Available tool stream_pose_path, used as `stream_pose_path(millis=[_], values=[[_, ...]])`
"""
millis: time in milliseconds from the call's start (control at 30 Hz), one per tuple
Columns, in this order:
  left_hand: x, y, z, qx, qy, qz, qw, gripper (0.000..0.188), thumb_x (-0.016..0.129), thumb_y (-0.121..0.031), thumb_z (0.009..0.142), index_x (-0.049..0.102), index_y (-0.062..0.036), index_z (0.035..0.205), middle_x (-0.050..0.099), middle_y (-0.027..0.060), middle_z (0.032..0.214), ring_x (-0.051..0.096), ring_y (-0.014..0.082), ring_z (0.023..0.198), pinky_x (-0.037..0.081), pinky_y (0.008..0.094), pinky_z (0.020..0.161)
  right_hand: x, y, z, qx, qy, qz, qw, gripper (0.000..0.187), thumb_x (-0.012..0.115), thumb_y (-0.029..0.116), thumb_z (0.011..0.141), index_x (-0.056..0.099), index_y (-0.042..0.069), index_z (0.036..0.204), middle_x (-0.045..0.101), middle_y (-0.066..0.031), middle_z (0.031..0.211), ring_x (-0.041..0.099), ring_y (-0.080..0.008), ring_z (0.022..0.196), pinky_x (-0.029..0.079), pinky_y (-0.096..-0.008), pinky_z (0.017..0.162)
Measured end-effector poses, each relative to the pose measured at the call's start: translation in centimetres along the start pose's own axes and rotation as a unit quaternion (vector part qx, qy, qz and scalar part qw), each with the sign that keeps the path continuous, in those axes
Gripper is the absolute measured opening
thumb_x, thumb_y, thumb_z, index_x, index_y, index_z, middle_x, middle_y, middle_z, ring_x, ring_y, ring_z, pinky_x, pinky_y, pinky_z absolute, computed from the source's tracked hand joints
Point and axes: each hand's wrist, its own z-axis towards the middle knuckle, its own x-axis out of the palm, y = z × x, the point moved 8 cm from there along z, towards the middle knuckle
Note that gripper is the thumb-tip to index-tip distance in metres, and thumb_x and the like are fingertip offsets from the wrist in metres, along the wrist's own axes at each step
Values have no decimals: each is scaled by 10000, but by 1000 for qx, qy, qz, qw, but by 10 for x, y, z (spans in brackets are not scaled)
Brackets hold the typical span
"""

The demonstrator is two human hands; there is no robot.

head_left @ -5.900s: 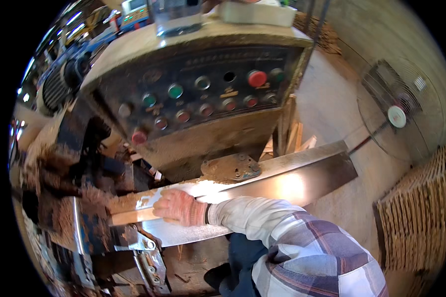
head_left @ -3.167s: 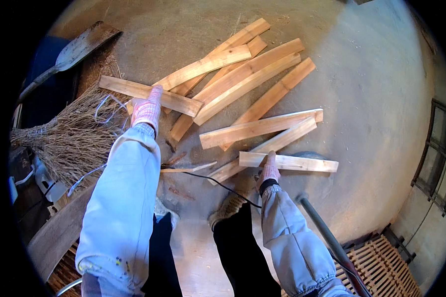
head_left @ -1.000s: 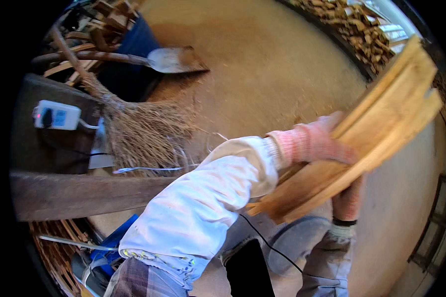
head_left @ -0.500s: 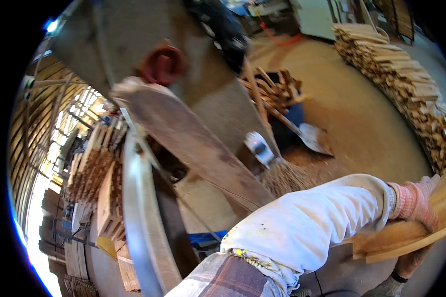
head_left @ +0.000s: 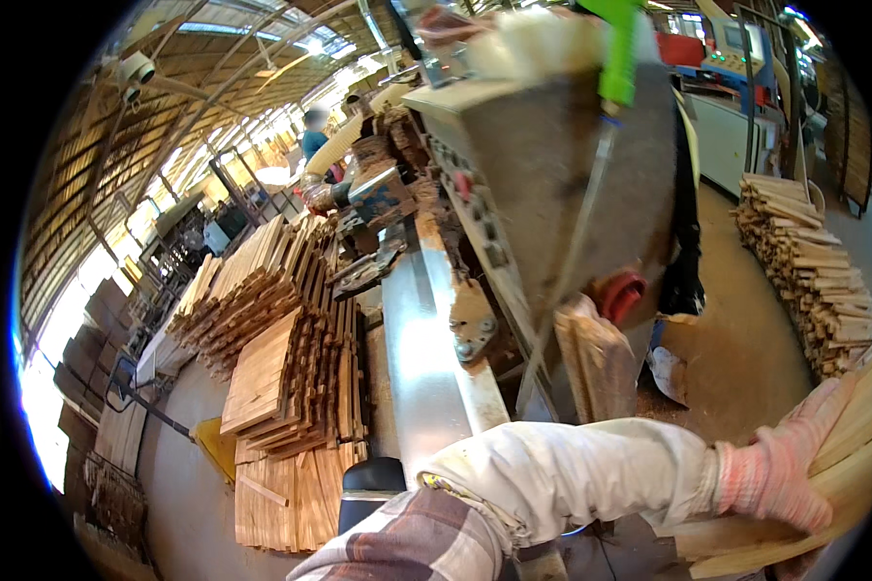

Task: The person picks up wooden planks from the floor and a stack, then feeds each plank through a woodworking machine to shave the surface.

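Observation:
My left hand [head_left: 761, 474], in a pink glove with a white sleeve cover over the forearm, reaches across to the right and is shut on a bundle of long wooden planks [head_left: 843, 465]. The planks run up and to the right, out of the picture at its lower right rim. My right hand does not show; the bundle and the frame edge cover that side. My plaid shirt sleeve fills the bottom middle.
A big grey woodworking machine [head_left: 552, 155] stands ahead, with a shiny steel table [head_left: 421, 358] in front of it. Stacks of short wooden slats [head_left: 281, 368] lie left of the table. A long pile of planks [head_left: 814, 271] lines the sawdust floor on the right. A person [head_left: 315, 126] works far behind.
My view has swung from the floor with the broom and shovel up toward the machine and its steel table. The plank bundle stays in my left hand at the lower right.

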Motion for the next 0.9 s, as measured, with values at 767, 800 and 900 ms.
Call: stream_pose_path(millis=[767,800,900], values=[[-234,-240,-469,164,-382,-363,834,814,845,-403,867,494,-26,1497,618,104,1430,573,242,1341,436,419,1154,635,172,-297,205,603,-210,742,950,944,93,622,467,-40,1433,690,-133,1226,686,-225,1079,571,-370,940],[-248,-231,-495,160,-409,-350,828,820,829,-421,877,483,-19,1502,612,105,1435,579,245,1329,449,417,1140,659,151,-307,195,614,-238,727,967,939,109,611,451,-48,1431,682,-114,1180,683,-210,1023,566,-361,939],[-288,-209,-585,84,-519,-277,804,834,755,-504,917,456,-7,1515,607,112,1433,591,249,1300,470,405,1116,742,86,-360,217,682,-315,624,995,935,211,641,412,-59,1443,672,-137,1114,685,-202,958,586,-292,772]])
